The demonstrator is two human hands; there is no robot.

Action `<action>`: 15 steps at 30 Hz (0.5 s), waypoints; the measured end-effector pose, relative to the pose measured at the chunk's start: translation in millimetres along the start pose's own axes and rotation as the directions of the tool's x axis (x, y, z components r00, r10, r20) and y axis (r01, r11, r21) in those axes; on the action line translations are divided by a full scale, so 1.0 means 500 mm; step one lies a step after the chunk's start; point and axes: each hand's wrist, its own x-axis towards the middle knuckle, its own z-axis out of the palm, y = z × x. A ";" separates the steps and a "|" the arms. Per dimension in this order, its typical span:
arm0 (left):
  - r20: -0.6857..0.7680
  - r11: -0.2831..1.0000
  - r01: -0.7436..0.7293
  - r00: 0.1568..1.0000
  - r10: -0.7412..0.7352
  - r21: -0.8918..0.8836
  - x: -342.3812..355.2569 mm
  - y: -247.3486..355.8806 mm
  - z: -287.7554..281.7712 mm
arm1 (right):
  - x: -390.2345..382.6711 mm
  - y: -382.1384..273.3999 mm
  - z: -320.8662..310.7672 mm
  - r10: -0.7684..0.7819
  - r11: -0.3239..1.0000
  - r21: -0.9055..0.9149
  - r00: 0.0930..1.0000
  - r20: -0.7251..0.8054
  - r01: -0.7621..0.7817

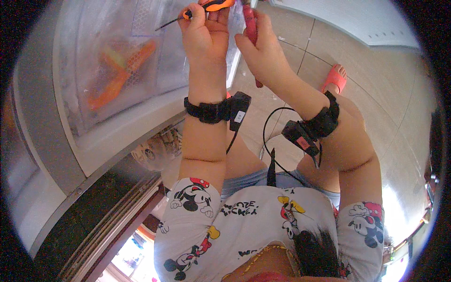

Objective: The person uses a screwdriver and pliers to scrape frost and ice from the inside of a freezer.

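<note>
Near the top edge, my left hand (206, 37) is closed around a screwdriver (217, 5) with an orange and black handle. Its thin dark shaft sticks out to the left over a frosted, whitish panel (164, 70). Just to the right, my right hand (263, 47) grips a red-handled tool (251, 24) that looks like pliers. One red handle shows between thumb and fingers, and a red end pokes out below the palm. The tool's working end is cut off by the frame's upper edge. Both hands are close together but apart.
Orange shapes (124, 75) show blurred on or behind the panel, which a pale frame (127, 141) borders. A white door or panel (366, 23) stands at upper right over tiled floor (291, 33). Black boxes with cables are strapped to both wrists. My foot wears a red slipper (334, 77).
</note>
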 end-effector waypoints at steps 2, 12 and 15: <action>0.001 1.000 0.010 1.000 -0.010 -0.026 -0.001 -0.001 0.000 | 0.005 -0.014 -0.008 0.046 0.998 -0.044 0.997 0.066 -0.043; -0.056 0.999 -0.030 0.998 0.032 0.025 -0.009 0.010 -0.021 | 0.000 -0.017 -0.011 0.084 0.995 -0.067 0.985 0.149 -0.075; -0.020 0.999 -0.014 1.000 0.015 0.032 -0.013 0.014 -0.023 | 0.005 -0.006 -0.002 0.003 1.000 0.015 1.000 0.002 -0.003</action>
